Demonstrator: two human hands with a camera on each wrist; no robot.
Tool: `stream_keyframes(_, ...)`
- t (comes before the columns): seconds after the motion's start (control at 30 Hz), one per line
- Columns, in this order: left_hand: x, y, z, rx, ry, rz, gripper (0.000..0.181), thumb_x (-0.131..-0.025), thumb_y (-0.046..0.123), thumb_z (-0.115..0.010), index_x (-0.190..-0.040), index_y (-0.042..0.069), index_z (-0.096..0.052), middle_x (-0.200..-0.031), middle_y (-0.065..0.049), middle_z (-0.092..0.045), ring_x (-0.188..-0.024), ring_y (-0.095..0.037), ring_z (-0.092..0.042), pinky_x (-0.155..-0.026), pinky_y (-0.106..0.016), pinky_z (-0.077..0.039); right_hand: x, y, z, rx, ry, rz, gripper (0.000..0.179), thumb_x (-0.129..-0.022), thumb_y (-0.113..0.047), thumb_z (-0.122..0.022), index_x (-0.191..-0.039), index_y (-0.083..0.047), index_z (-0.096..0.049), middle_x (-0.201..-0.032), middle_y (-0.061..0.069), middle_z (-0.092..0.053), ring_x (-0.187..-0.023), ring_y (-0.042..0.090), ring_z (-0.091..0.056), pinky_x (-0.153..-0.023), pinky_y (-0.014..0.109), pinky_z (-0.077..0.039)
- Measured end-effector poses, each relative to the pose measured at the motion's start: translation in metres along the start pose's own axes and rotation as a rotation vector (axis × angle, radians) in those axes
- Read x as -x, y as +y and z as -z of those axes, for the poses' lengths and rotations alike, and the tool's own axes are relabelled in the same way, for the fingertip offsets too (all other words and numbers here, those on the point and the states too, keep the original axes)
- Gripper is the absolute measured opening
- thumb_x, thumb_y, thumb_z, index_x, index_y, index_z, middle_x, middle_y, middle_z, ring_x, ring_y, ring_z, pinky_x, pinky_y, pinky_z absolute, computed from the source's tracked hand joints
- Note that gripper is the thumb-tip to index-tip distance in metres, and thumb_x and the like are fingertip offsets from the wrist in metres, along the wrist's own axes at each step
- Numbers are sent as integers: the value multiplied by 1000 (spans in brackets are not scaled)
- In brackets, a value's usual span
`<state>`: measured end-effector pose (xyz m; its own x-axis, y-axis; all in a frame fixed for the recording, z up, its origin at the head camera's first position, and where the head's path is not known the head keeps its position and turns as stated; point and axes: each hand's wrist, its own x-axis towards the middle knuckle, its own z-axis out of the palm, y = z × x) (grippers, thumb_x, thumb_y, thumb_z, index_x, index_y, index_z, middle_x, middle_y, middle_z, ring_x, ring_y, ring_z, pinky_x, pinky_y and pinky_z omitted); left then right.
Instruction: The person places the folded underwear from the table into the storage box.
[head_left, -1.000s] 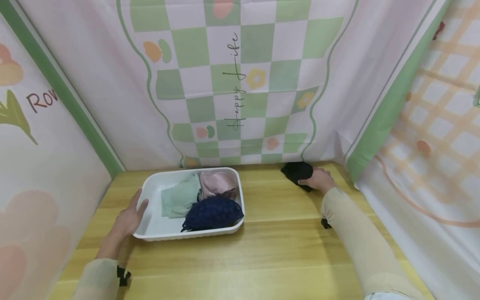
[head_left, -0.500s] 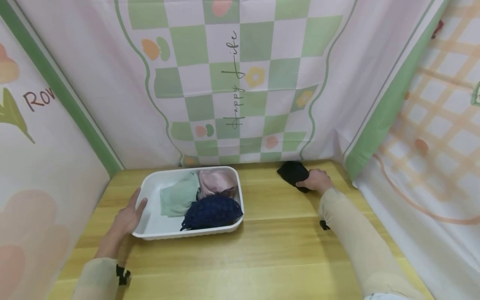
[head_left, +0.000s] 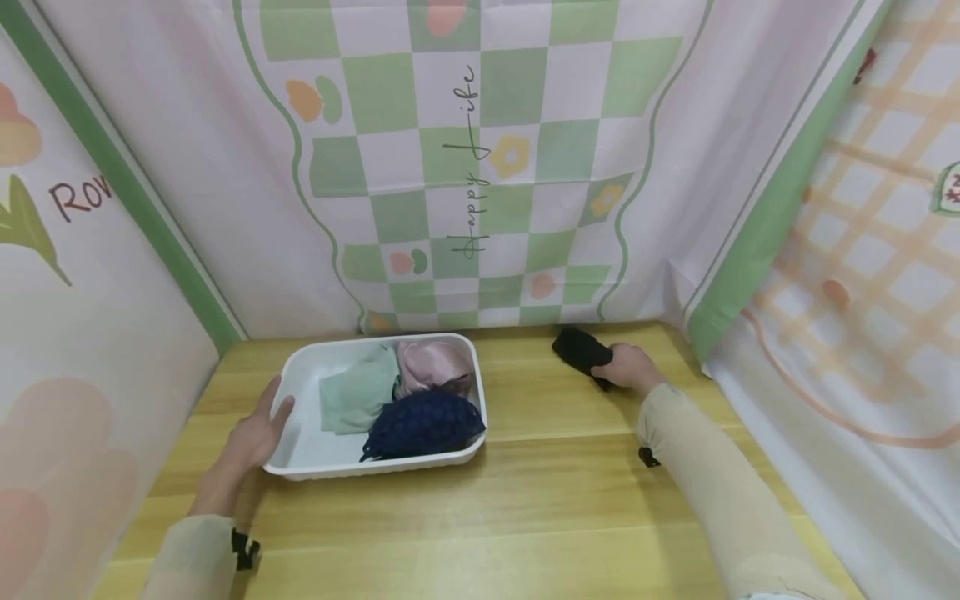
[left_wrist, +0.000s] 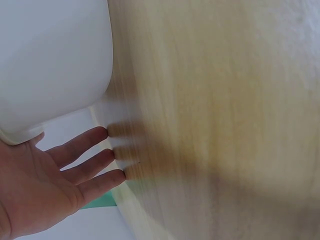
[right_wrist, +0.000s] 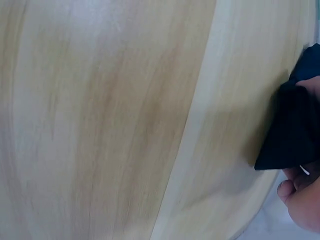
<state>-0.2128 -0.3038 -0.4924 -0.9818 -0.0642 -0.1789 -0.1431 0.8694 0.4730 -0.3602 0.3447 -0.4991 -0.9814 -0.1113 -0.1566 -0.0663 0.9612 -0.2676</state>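
Note:
A folded black cloth (head_left: 582, 351) is at the back right of the table, and my right hand (head_left: 630, 367) grips its near right end. In the right wrist view, the fingers and thumb (right_wrist: 311, 86) pinch the dark fabric (right_wrist: 287, 127) just off or against the wood; I cannot tell which. My left hand (head_left: 255, 435) rests against the left end of a white plastic tray (head_left: 300, 450). Its fingers (left_wrist: 82, 145) lie straight and spread below the tray's wall (left_wrist: 60, 60). Inside the tray are a pale green cloth (head_left: 360, 392), a pink satiny cloth (head_left: 433, 367) and a navy lacy garment (head_left: 426, 425).
The wooden table (head_left: 480, 533) meets a checked green-and-white curtain (head_left: 480, 200) at its back edge. Printed curtains also hang on the left (head_left: 90, 333) and right (head_left: 862, 333). Bare wood lies between the tray and the black cloth.
My right hand has shifted slightly left with the black cloth, which now looks narrower and turned more on edge. The left hand and the tray stay about where they were.

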Motion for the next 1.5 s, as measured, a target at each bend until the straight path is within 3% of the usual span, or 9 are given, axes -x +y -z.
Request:
stream_keyframes(0.17, 0, 2, 1, -5, -5, 1, 75, -104, 59, -7, -160, 10, 10, -148, -43, -30, -127, -67, -40, -103, -71, -39, 2, -1, -3, -9, 24, 44, 67, -89, -49, -63, -121, 10, -62, -119, 33, -66, -110, 49, -62, -97, 57, -50)
stream_keyframes(0.37, 1, 3, 3, -6, -11, 4, 75, -104, 59, -7, -159, 10, 10, -148, -43, -30, -127, -67, -40, -104, -71, -39, 7, -4, -3, -39, 38, 49, 74, -89, -55, -60, -124, 10, -61, -120, 32, -66, -111, 49, -62, -96, 56, -51)
stream_keyframes(0.77, 1, 0, 1, -13, -14, 4, 77, -104, 61, -7, -160, 10, 10, -149, -43, -29, -128, -67, -39, -104, -71, -38, 15, -10, 3, -87, 73, 81, 69, -90, -56, -60, -123, 5, -64, -119, 29, -68, -111, 46, -64, -95, 55, -51)
stream_keyframes(1.13, 3, 3, 1, -14, -9, -1, 77, -104, 60, -7, -159, 8, 10, -148, -43, -30, -127, -66, -41, -104, -70, -40, 24, -28, 14, -86, 87, 108, 68, -91, -56, -59, -123, 3, -65, -122, 28, -68, -113, 45, -63, -98, 55, -50)
stream_keyframes(1.37, 4, 2, 1, -10, -14, -10, 77, -105, 59, -8, -159, 8, 11, -149, -43, -29, -126, -66, -42, -102, -70, -41, 29, -40, 22, -84, 136, 160, 56, -91, -54, -62, -107, -1, -69, -108, 23, -73, -102, 41, -68, -91, 54, -53)
stream_keyframes(1.5, 3, 1, 1, -10, -14, -16, 77, -104, 60, -7, -159, 9, 11, -149, -43, -28, -125, -67, -42, -101, -71, -41, 30, -50, 29, -80, 158, 200, 57, -91, -53, -62, -114, -1, -69, -110, 23, -73, -102, 42, -68, -90, 55, -54)
